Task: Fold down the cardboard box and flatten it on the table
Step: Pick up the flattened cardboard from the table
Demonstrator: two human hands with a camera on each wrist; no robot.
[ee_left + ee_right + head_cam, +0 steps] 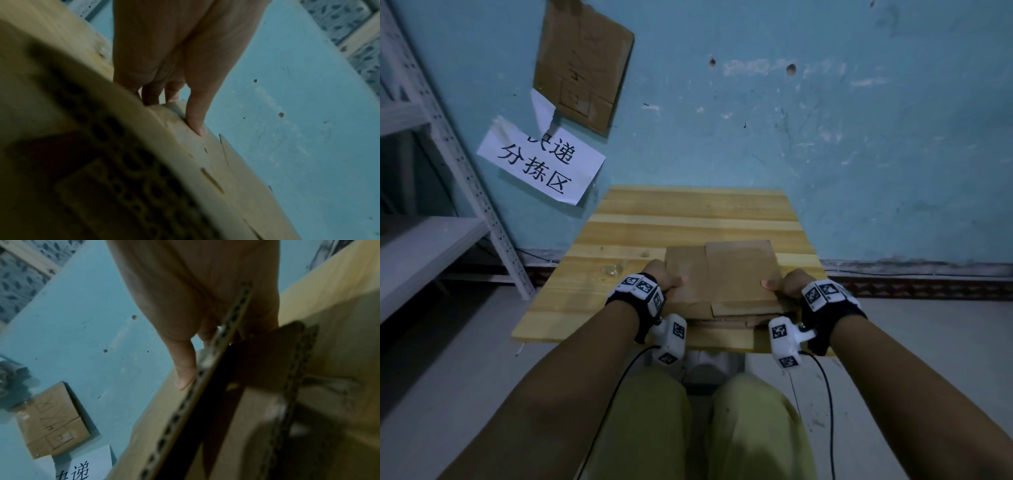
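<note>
Hands: our left hand (662,278) and right hand (789,282) each grip a side of the cardboard box (726,277), thumbs on top.
Box: folded flat, near the worktop's (688,212) front edge.

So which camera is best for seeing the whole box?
The head view. It shows the whole flattened box on the table, the left hand and right hand gripping its sides. The left wrist view shows only a blurry edge under the thumb; the right wrist view shows only blurry layered edges.
</note>
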